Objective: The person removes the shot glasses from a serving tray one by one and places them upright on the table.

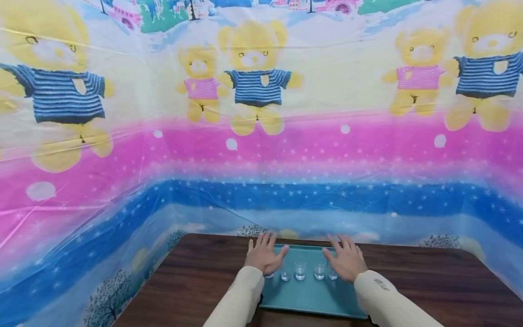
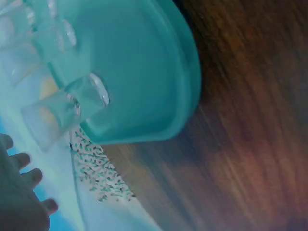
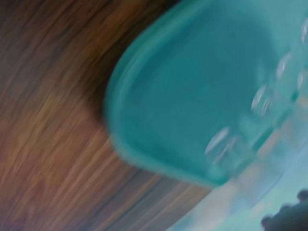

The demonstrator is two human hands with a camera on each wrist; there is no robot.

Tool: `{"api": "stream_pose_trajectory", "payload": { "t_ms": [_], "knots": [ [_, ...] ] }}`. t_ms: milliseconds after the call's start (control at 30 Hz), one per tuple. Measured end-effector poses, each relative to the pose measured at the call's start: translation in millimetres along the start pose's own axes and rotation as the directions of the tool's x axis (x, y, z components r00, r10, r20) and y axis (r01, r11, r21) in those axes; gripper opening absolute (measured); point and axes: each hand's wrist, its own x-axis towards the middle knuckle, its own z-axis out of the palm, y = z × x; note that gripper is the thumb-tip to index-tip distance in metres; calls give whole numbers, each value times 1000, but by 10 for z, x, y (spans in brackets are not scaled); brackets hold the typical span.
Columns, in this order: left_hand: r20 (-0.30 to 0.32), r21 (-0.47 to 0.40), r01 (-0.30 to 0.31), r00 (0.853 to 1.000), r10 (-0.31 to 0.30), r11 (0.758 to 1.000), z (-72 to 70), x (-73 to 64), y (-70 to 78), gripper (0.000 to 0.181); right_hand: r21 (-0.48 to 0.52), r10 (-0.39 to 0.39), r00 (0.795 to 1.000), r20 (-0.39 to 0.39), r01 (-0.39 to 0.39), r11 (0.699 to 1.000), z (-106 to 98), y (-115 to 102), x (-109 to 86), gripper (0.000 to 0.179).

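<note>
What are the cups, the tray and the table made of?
Cups: clear, glossy glass or hard plastic; you can see through them, and their bases glint.
Tray: probably plastic, smooth, evenly teal, with a rounded edge.
Table: wood or wood-look laminate, smooth-looking, judging by its dark, streaky grain.

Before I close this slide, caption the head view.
Left grip and right grip, both open, near small clear glasses on a teal tray atop a wooden table, teddy-bear print behind.

Head view faces forward and down, farther off; wrist views close, tilted; all share tray (image 1: pixel 306 295).
</note>
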Motion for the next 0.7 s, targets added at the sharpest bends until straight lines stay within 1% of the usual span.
{"api": "stream_pose_trajectory", "payload": {
  "t_ms": [67,133,200,233,267,300,367,433,500,533,600,700],
  "knots": [
    [15,-74,32,999,-31,997,-73,-30,-102,72,44,4,1000,23,-5,999,-85,119,-15,63],
    [24,-149,68,998,-65,987,-139,-60,-237,71,78,19,998,58,-23,997,-179,262,-26,62],
    [30,-183,85,996,-81,979,-181,-73,-392,64,95,35,994,103,-45,994,-271,405,-23,63],
    [43,-198,94,995,-87,976,-185,-96,-476,59,100,37,991,126,-50,994,-293,466,-32,61],
    [66,-217,101,994,-89,971,-185,-121,-550,53,107,32,989,145,-48,993,-314,518,-40,58],
    [102,-241,107,991,-84,965,-179,-142,-617,47,116,25,987,160,-45,992,-331,562,-46,55],
    [191,-291,120,979,-65,949,-161,-170,-705,34,136,0,986,165,-23,990,-358,626,-58,44],
    [277,-344,143,960,-45,928,-131,-174,-738,25,142,-28,989,143,7,990,-369,668,-66,32],
    [336,-364,155,942,-26,918,-94,-162,-730,19,137,-50,992,114,34,990,-370,691,-69,25],
    [349,-358,151,937,-18,921,-79,-154,-715,17,131,-56,993,102,43,990,-364,699,-67,23],
    [361,-333,137,932,-8,933,-43,-138,-691,16,124,-56,994,90,44,991,-340,703,-57,23],
    [380,-293,140,925,-18,946,-10,-126,-668,17,113,-51,995,89,41,993,-294,703,-35,23]
  ]
}}
